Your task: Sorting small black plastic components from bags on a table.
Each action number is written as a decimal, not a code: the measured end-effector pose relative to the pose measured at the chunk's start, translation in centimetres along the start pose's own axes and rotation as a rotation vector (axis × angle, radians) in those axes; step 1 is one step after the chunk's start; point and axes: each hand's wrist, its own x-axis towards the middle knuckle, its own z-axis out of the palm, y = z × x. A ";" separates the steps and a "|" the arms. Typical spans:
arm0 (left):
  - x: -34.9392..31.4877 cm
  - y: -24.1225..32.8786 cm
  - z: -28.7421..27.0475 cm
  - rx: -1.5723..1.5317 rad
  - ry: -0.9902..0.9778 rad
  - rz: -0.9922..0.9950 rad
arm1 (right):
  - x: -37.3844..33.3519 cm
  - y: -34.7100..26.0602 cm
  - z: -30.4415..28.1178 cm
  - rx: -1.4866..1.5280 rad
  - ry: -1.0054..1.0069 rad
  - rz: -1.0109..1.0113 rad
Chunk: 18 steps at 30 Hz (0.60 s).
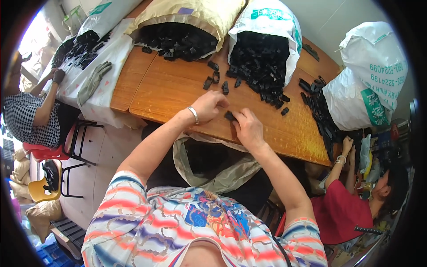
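Observation:
Over the front of the wooden table, my right hand pinches a small black plastic part between thumb and fingers. My left hand, with a silver bracelet at the wrist, is just left of it, its fingers curled together. Whatever it may hold is hidden. Several loose black plastic parts lie just beyond my hands. Farther back, a white sack lies open and spills a heap of similar black parts. Below the table edge, an open beige bag hangs at my lap.
Another open sack, tan, holds black parts at the back. White sacks stand at the right by long black strips. A person in red works there. On the left, a person in a checked top handles black pieces near grey gloves.

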 end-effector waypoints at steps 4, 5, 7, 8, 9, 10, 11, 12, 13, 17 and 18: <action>1.6 2.1 -1.9 0.312 0.184 -0.029 | -3.3 -4.4 -1.6 0.153 -0.125 0.010; 2.0 2.1 -1.9 0.310 0.183 -0.028 | -3.6 -5.2 -1.8 0.167 -0.163 -0.017; 3.3 2.1 -2.3 0.434 0.118 -0.081 | -3.8 -5.2 -1.6 0.184 -0.285 -0.069; 4.0 1.4 -1.9 0.483 0.049 -0.162 | -3.6 -5.0 -1.5 0.212 -0.348 -0.070; 4.4 1.4 -1.6 0.485 0.049 -0.160 | -2.9 -4.8 -1.7 0.200 -0.372 -0.038; 4.5 1.6 -1.2 0.460 0.082 -0.165 | -2.0 -3.8 -1.4 0.199 -0.297 -0.028; 4.5 1.8 -0.9 0.437 0.116 -0.173 | -0.8 -2.2 -1.0 0.200 -0.222 -0.021; 4.4 2.1 -0.6 0.439 0.112 -0.171 | 0.6 -0.4 -0.6 0.215 -0.160 0.012; 4.2 2.5 -0.4 0.445 0.156 -0.186 | 2.1 1.1 -0.2 0.167 -0.067 0.039; 3.6 0.9 0.5 0.415 0.293 -0.186 | 8.0 4.9 2.1 0.053 0.110 0.175; 3.5 1.0 0.6 0.417 0.291 -0.187 | 9.2 5.0 2.5 0.033 0.085 0.257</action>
